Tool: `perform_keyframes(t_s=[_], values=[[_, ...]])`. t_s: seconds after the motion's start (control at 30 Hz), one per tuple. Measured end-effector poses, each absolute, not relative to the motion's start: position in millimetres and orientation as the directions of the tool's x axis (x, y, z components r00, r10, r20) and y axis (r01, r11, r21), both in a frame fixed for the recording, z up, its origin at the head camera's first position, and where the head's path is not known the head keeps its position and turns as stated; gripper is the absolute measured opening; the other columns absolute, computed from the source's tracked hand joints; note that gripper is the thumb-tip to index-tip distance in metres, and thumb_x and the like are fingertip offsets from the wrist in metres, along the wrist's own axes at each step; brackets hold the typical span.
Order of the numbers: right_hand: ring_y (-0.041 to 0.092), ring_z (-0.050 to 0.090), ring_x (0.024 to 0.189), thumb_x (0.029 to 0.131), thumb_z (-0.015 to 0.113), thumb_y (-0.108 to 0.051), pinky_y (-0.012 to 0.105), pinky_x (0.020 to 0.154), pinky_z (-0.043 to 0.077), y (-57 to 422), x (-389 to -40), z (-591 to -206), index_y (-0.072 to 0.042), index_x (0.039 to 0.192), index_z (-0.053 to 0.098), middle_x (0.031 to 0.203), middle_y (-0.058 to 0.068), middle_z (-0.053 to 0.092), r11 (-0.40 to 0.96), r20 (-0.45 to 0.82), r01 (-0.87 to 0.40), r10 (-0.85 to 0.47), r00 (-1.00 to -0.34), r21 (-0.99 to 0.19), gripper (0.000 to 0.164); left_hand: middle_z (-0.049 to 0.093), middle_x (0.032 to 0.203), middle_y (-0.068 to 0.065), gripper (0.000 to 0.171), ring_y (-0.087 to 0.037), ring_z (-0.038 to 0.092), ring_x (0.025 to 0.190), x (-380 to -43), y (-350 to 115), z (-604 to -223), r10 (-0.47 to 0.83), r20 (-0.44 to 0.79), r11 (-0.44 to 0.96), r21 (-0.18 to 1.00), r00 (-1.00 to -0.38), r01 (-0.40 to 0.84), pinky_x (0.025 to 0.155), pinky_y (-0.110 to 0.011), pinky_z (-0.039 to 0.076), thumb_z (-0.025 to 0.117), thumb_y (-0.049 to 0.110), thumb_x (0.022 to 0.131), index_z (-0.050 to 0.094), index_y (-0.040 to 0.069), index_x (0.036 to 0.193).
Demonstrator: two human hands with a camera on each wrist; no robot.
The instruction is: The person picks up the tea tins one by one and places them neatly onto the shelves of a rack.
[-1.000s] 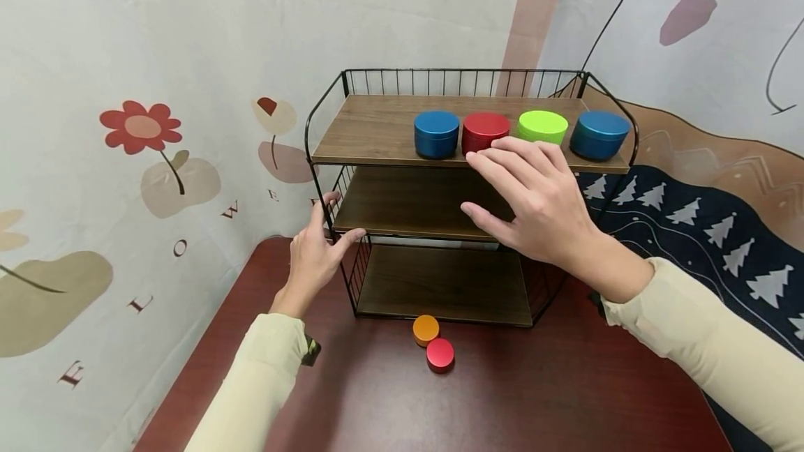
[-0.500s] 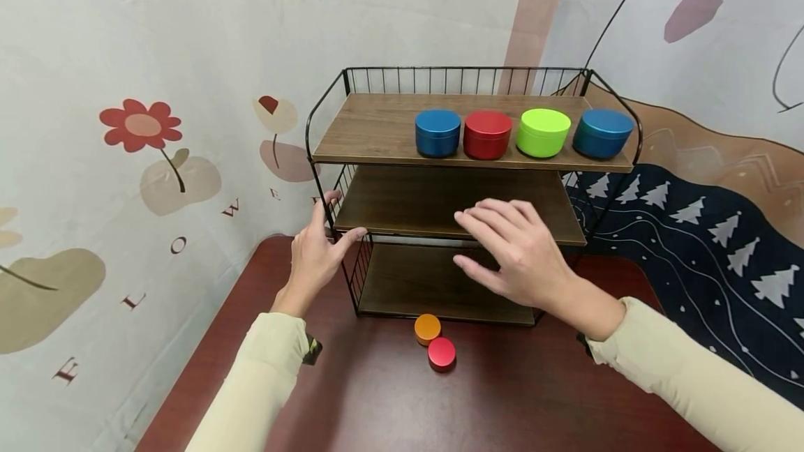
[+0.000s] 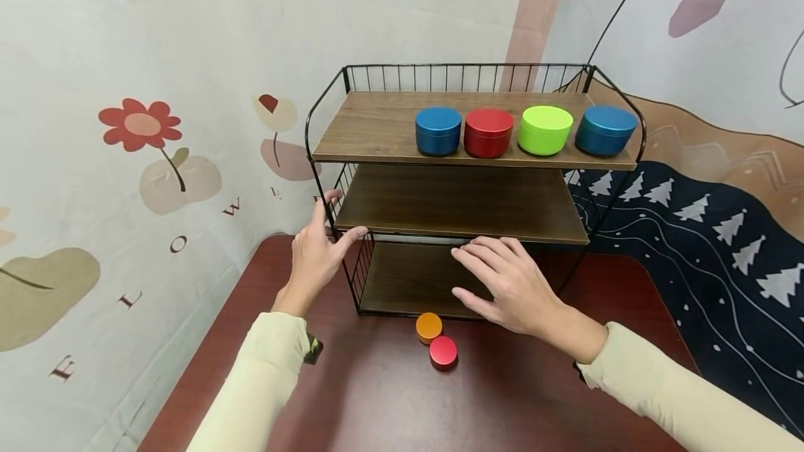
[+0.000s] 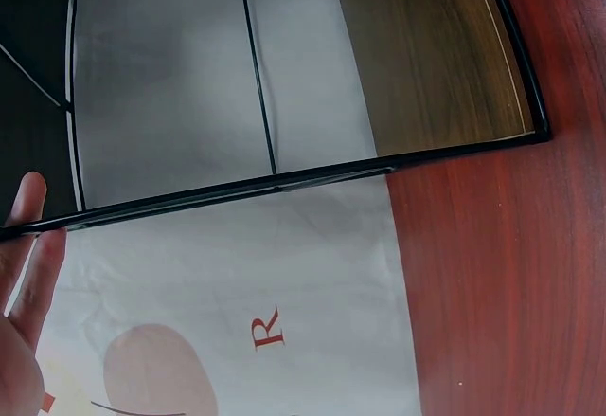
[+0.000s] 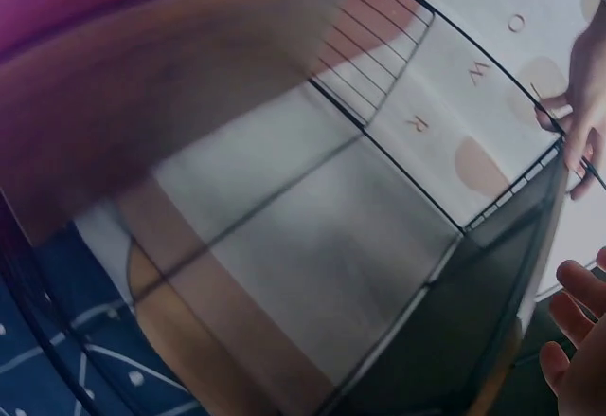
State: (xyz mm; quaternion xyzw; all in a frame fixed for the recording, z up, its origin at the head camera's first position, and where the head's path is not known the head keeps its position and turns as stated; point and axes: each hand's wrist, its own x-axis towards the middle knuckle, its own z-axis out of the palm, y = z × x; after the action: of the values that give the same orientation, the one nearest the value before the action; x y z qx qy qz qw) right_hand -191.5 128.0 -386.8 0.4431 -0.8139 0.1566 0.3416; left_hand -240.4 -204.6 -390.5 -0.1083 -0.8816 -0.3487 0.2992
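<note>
A three-tier rack with a black wire frame and brown wooden shelves (image 3: 383, 124) stands at the back of the table. My left hand (image 3: 314, 260) grips its left front post beside the middle shelf, thumb at the shelf's edge and fingers round the side. Its fingers (image 4: 40, 288) cross the black frame in the left wrist view. With fingers spread and holding nothing, my right hand (image 3: 511, 291) hovers before the bottom shelf. Below and left of it, an orange round tin (image 3: 429, 327) and a smaller red tin (image 3: 443, 352) sit side by side on the table.
Along the top shelf's front stand a blue tin (image 3: 437, 132), a red tin (image 3: 488, 134), a lime-green tin (image 3: 545, 131) and another blue tin (image 3: 606, 131). The dark red table (image 3: 389, 403) meets a printed cloth wall (image 3: 207, 40) at the left and back.
My right hand has come down from the tins on the top shelf to the level of the bottom shelf. The left hand keeps its place on the rack.
</note>
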Motion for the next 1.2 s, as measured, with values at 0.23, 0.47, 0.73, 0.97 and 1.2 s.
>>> perform_keyframes(t_s=[0.23, 0.47, 0.73, 0.97, 1.2], values=[[0.029, 0.059, 0.112, 0.096, 0.061, -0.044, 0.047, 0.091, 0.044, 127.3, -187.6, -416.2, -0.007, 0.128, 0.066, 0.117, 0.009, 0.068, 0.547, 0.689, -0.836, -0.62, -0.375, 0.037, 0.049, 0.069, 0.11, -0.006, 0.075, -0.016, 0.044, 0.05, -240.1, -204.8, -390.8, -0.017, 0.608, 0.729, 0.55, -0.793, 0.407, 0.058, -0.037, 0.037, 0.082, 0.04, 0.081, 0.046, 0.02, 0.143], [0.028, 0.06, 0.11, 0.095, 0.062, -0.045, 0.045, 0.09, 0.044, 128.6, -181.7, -448.0, -0.008, 0.127, 0.066, 0.115, 0.007, 0.067, 0.554, 0.666, -0.833, -0.623, -0.411, 0.004, 0.049, 0.069, 0.089, -0.007, 0.075, -0.016, 0.044, 0.048, -239.6, -204.6, -390.7, -0.019, 0.604, 0.732, 0.551, -0.797, 0.401, 0.058, -0.037, 0.036, 0.082, 0.04, 0.081, 0.045, 0.021, 0.143], [0.026, 0.06, 0.11, 0.089, 0.07, -0.043, 0.044, 0.091, 0.044, 127.4, -175.5, -478.4, -0.009, 0.127, 0.066, 0.115, 0.005, 0.067, 0.586, 0.615, -0.81, -0.63, -0.474, -0.023, 0.051, 0.066, 0.082, -0.005, 0.076, -0.016, 0.044, 0.048, -240.2, -205.0, -391.0, -0.03, 0.598, 0.729, 0.561, -0.801, 0.392, 0.057, -0.037, 0.036, 0.082, 0.041, 0.081, 0.045, 0.022, 0.144], [0.026, 0.06, 0.108, 0.088, 0.07, -0.043, 0.043, 0.09, 0.044, 127.3, -172.4, -496.9, -0.009, 0.126, 0.066, 0.114, 0.005, 0.067, 0.596, 0.592, -0.802, -0.639, -0.491, -0.022, 0.051, 0.064, 0.078, -0.003, 0.076, -0.015, 0.047, 0.049, -240.2, -204.5, -390.4, -0.029, 0.594, 0.727, 0.565, -0.804, 0.391, 0.057, -0.037, 0.037, 0.082, 0.041, 0.081, 0.045, 0.023, 0.145], [0.026, 0.061, 0.107, 0.081, 0.078, -0.04, 0.043, 0.089, 0.045, 125.7, -168.0, -515.9, -0.009, 0.125, 0.067, 0.114, 0.004, 0.068, 0.611, 0.567, -0.791, -0.638, -0.521, -0.039, 0.055, 0.063, 0.074, -0.003, 0.076, -0.015, 0.049, 0.05, -240.4, -205.0, -390.9, -0.034, 0.593, 0.727, 0.567, -0.804, 0.387, 0.059, -0.038, 0.039, 0.083, 0.04, 0.081, 0.045, 0.022, 0.144]])
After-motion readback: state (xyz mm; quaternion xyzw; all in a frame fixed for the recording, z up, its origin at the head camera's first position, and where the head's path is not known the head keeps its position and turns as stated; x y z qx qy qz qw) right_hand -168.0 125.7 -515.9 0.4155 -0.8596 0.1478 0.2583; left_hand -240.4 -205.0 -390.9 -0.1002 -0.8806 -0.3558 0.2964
